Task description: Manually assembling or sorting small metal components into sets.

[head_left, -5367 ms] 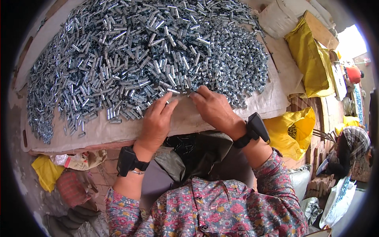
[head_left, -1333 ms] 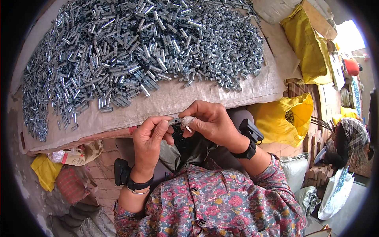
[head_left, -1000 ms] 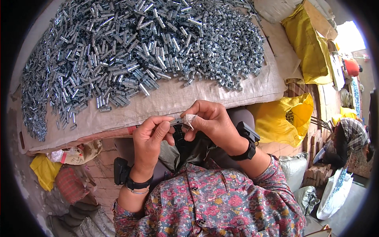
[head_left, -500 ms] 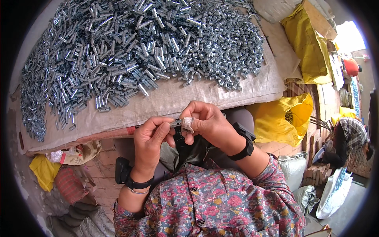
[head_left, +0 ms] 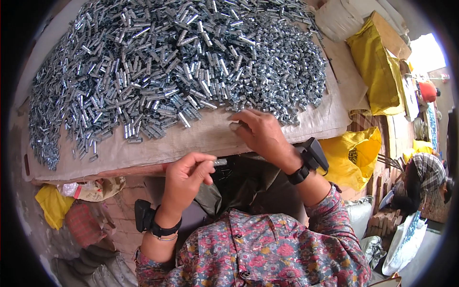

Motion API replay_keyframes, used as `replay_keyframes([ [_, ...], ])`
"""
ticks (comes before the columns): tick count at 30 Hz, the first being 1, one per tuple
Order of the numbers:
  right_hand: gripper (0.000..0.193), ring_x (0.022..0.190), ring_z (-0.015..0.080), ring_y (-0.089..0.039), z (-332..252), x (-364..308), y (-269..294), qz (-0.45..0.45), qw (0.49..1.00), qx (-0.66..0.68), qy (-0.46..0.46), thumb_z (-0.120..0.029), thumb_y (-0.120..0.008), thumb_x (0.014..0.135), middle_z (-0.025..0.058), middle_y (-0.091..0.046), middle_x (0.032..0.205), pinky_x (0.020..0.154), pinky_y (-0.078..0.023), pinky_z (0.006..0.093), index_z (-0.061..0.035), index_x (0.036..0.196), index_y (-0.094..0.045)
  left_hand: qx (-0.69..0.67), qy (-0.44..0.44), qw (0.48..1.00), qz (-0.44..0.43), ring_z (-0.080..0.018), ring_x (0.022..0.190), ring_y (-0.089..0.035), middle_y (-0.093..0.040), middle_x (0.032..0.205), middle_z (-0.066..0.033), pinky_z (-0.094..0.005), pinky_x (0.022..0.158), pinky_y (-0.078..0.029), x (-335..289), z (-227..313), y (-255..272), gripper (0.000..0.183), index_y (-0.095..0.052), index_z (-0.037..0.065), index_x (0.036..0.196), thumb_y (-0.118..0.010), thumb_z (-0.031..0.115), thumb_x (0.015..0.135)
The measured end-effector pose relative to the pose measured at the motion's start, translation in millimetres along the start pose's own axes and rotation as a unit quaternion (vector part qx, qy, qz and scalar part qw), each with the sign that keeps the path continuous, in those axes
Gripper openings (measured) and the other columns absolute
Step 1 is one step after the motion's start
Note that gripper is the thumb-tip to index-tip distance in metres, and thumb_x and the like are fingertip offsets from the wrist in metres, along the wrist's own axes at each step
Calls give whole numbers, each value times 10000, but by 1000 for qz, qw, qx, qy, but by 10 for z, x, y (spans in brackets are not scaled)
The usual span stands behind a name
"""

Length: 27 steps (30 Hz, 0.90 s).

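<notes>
A small silvery metal tube [head_left: 219, 162] is pinched between the thumb and fingers of my left hand [head_left: 186, 176], just in front of the table's near edge. My right hand [head_left: 262, 133] hovers over the cloth beside the pile's near edge, fingers bent and apart from the thumb, with nothing visible between them. A pale wrap covers a fingertip of that hand. Beyond my hands lies a big heap of shiny metal tubes [head_left: 158, 71], longer ones at the left and middle. Short metal rings [head_left: 291, 71] make up its right side.
Pale cloth [head_left: 158, 148] covers the table. At right an open yellow sack [head_left: 334, 153] holds small pieces, and another yellow sack [head_left: 375, 71] leans behind it. A person in a checked cloth [head_left: 423, 172] sits at far right. A yellow bag [head_left: 52, 205] lies at lower left.
My right hand has moved away from my left, forward to the edge of the pile. My left hand keeps hold of the tube at nearly the same place.
</notes>
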State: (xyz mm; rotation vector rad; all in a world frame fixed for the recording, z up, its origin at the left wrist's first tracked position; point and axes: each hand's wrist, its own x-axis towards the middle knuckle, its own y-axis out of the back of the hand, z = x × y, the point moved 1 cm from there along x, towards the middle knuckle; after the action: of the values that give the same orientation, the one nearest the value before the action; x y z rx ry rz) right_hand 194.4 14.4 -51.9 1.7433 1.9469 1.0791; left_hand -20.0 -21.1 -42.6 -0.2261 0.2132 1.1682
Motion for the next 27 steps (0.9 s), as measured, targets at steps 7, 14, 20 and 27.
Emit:
replay_keyframes([
  [7, 110, 681, 348, -609, 116, 90, -77, -82, 975, -207, 4, -115, -539, 847, 147, -547, 821, 590, -494, 426, -29, 915, -546, 402, -208, 884, 114, -187, 622, -616, -594, 828, -102, -280, 550, -467, 206, 268, 99, 135, -635, 5, 952, -643, 81, 841],
  [14, 133, 697, 364, -609, 29, 3, 9, -11, 996, -86, -17, -78, -592, 797, 160, -582, 813, 591, -484, 427, -23, 908, -544, 538, -213, 794, 186, -268, 654, -621, -599, 848, -113, -351, 561, -475, 587, 36, 198, 227, -602, 68, 1001, -673, 178, 815],
  [20, 144, 693, 180, -658, -138, -79, 94, -32, 989, 83, -117, -9, -617, 777, 109, -629, 744, 639, -499, 291, 2, 920, -625, 269, -162, 932, 180, -118, 585, -540, -564, 792, -46, -252, 531, -434, 578, 15, 161, 246, -586, 44, 1070, -621, 35, 826],
  [27, 224, 804, 122, -664, -423, -235, 46, -49, 962, 248, -105, 1, -633, 800, 61, -645, 797, 664, -515, 247, 10, 1024, -636, -62, -40, 995, 72, -48, 637, -521, -529, 819, 3, -194, 583, -460, 277, 167, 25, 390, -467, 12, 1255, -538, 51, 874],
])
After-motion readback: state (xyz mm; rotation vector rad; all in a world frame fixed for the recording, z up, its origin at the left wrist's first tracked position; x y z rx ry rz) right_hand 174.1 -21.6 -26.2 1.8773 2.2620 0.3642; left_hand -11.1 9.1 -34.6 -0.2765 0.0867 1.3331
